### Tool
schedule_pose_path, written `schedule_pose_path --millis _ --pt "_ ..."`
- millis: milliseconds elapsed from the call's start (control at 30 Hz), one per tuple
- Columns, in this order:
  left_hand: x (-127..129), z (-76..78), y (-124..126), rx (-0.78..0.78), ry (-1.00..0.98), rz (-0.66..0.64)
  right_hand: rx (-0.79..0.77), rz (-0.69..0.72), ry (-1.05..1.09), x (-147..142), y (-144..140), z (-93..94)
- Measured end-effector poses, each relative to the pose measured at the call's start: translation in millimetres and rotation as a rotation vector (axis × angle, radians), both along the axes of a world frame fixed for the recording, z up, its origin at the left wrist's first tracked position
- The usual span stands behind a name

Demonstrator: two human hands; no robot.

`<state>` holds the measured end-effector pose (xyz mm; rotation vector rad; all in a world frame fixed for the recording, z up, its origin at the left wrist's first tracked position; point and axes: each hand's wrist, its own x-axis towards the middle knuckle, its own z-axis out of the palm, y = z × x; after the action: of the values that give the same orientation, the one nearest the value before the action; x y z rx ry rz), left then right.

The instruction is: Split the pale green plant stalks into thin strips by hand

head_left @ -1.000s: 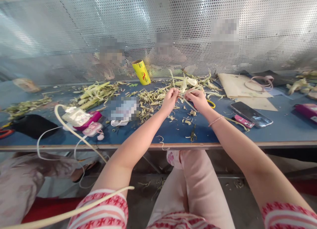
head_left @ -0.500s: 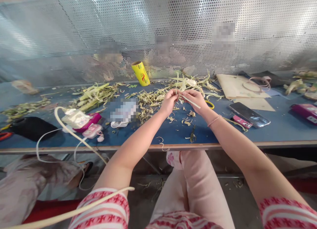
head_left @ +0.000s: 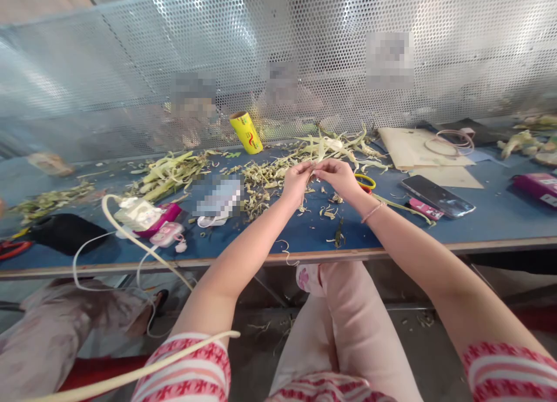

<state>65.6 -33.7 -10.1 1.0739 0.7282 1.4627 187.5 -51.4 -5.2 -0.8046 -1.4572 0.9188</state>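
My left hand (head_left: 297,183) and my right hand (head_left: 338,177) meet above the table, fingertips pinched close together. Between them is a pale plant strip, mostly hidden by the fingers in this view. Behind the hands lies a heap of pale green peeled leaves and stalks (head_left: 337,144). Curled, dried trimmings (head_left: 260,176) are spread to the left of my left hand. Yellow-and-red-handled scissors (head_left: 364,180) lie partly behind my right wrist. Small peeled scraps (head_left: 327,212) are scattered beneath the hands.
A yellow cardboard tube (head_left: 246,133) stands tilted against the perforated metal panel (head_left: 322,54). Left are a stalk bundle (head_left: 167,176), a power bank with cables (head_left: 145,216) and a black pouch (head_left: 68,234). Right are a phone (head_left: 437,196) and brown paper (head_left: 418,149). A person's leg (head_left: 56,332) is at lower left.
The pale strip that stuck out beneath my right hand no longer shows. My right hand has turned slightly, its fingers still meeting the left. More of the scissors shows; the view has shifted slightly.
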Motion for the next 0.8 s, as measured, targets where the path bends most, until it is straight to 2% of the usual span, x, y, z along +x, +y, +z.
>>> schedule_pose_path --millis 167,400,667,800 --pt "0.5 1.5 -3.2 0.033 0.007 0.035 0.073 -0.064 -0.065 -1.3 1.5 -1.9" --pt "-1.1 2.7 -8.0 0.082 0.095 -0.021 0.178 -0.100 -0.111 1.9 2.3 -0.5" --pt "-1.4 4.9 -12.0 0.146 0.121 -0.031 0.152 -0.091 -0.070 0.6 -1.3 1.6" --pt "-1.0 0.9 -7.8 0.156 0.102 -0.037 0.151 -0.083 -0.115 1.8 -1.1 1.3"
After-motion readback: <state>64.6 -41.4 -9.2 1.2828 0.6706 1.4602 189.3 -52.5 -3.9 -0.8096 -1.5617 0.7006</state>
